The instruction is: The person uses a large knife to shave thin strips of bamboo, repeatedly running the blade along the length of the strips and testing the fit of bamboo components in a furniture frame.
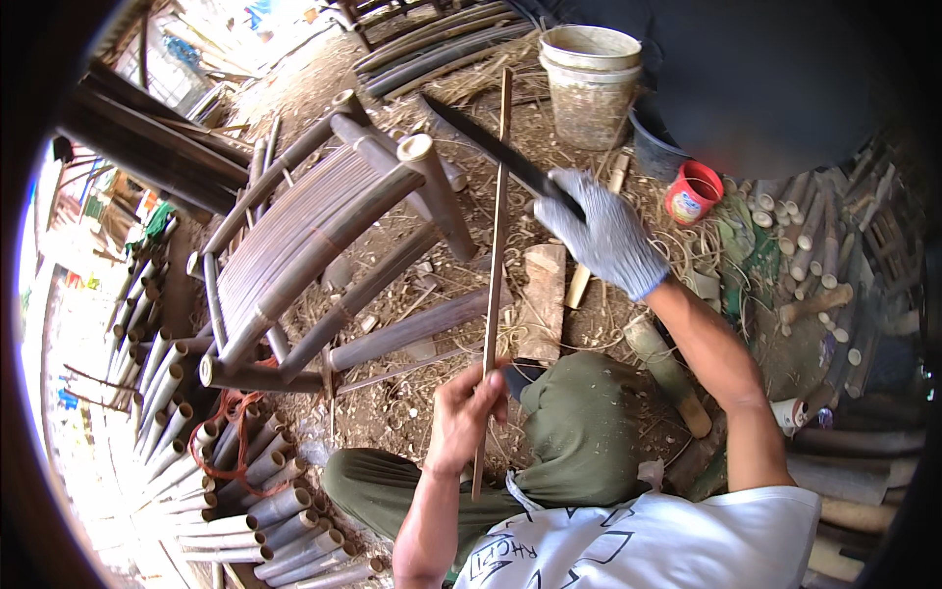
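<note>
My bare left hand (465, 416) is closed round the lower part of a long, thin bamboo strip (497, 245), which stands nearly upright in the view. In a grey knitted glove, my right hand (601, 231) grips a long dark-bladed knife (481, 140) by its handle. The blade points to the upper left and crosses the strip's upper part; whether they touch I cannot tell. To the left of the strip stands a bamboo chair frame (324, 240) with a slatted panel.
Cut bamboo poles (289, 510) are stacked at the lower left, with more bamboo pieces (814, 236) at the right. Beyond my right hand are a dirty white bucket (589, 93) and a red cup (694, 191). A flat wooden board (542, 304) lies among shavings before my knee.
</note>
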`<act>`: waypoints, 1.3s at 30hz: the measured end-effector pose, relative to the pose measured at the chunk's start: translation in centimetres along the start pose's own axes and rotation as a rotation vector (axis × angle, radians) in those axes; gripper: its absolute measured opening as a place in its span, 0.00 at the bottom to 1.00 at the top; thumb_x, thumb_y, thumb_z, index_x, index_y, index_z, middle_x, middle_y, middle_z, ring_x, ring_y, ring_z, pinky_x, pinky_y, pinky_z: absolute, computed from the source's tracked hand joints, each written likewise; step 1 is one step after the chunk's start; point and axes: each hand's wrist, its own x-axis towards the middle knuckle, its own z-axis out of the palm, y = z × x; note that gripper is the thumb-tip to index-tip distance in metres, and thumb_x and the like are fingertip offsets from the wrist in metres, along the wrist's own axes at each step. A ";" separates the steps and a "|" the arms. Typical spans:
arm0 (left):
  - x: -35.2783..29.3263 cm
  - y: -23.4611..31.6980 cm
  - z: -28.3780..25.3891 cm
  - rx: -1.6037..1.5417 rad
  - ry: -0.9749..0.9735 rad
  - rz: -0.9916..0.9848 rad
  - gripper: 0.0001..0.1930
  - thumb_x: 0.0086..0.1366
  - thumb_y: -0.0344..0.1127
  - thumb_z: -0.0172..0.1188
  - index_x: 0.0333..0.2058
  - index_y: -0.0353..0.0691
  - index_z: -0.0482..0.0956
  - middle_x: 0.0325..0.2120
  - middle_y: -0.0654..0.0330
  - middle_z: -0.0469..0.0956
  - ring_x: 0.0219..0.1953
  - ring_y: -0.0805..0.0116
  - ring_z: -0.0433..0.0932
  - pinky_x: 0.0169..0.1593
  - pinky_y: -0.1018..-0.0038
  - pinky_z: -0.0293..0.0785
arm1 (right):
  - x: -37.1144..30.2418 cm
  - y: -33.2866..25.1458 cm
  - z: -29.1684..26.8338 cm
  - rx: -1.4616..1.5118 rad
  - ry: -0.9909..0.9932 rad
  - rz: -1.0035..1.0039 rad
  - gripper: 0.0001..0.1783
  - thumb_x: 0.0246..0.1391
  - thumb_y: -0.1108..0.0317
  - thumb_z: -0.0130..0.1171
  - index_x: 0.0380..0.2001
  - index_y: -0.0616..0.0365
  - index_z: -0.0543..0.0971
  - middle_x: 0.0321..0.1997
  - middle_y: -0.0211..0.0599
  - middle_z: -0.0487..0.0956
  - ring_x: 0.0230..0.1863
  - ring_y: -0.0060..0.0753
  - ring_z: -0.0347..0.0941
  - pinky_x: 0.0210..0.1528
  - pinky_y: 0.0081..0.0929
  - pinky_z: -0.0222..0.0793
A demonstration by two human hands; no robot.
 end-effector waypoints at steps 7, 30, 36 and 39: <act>4.9 3.1 0.3 0.240 0.181 0.261 0.21 0.74 0.46 0.56 0.42 0.29 0.82 0.21 0.70 0.72 0.23 0.83 0.64 0.25 0.80 0.60 | -3.7 -2.9 0.5 -0.251 -0.367 -0.204 0.26 0.54 0.40 0.64 0.35 0.53 0.78 0.25 0.41 0.79 0.28 0.48 0.79 0.32 0.43 0.75; -7.4 -2.9 -1.9 0.366 0.201 0.118 0.16 0.71 0.33 0.58 0.54 0.32 0.79 0.21 0.62 0.71 0.24 0.75 0.69 0.29 0.75 0.66 | 0.0 4.4 -4.3 -0.139 -0.162 0.105 0.30 0.63 0.38 0.53 0.31 0.58 0.79 0.23 0.46 0.78 0.27 0.46 0.79 0.32 0.40 0.74; -6.1 -2.4 -0.9 0.583 0.205 0.290 0.15 0.70 0.30 0.58 0.53 0.31 0.79 0.21 0.57 0.70 0.22 0.68 0.68 0.29 0.72 0.67 | -2.9 0.5 -2.7 -0.259 -0.271 -0.043 0.22 0.59 0.44 0.60 0.31 0.54 0.77 0.22 0.43 0.77 0.26 0.50 0.79 0.29 0.43 0.72; -7.1 -2.9 -0.5 0.622 0.211 0.369 0.14 0.69 0.27 0.59 0.52 0.31 0.79 0.21 0.57 0.70 0.22 0.68 0.68 0.28 0.72 0.67 | -2.1 1.1 -3.1 -0.237 -0.229 0.100 0.20 0.63 0.48 0.57 0.32 0.55 0.77 0.21 0.44 0.77 0.26 0.51 0.79 0.28 0.43 0.71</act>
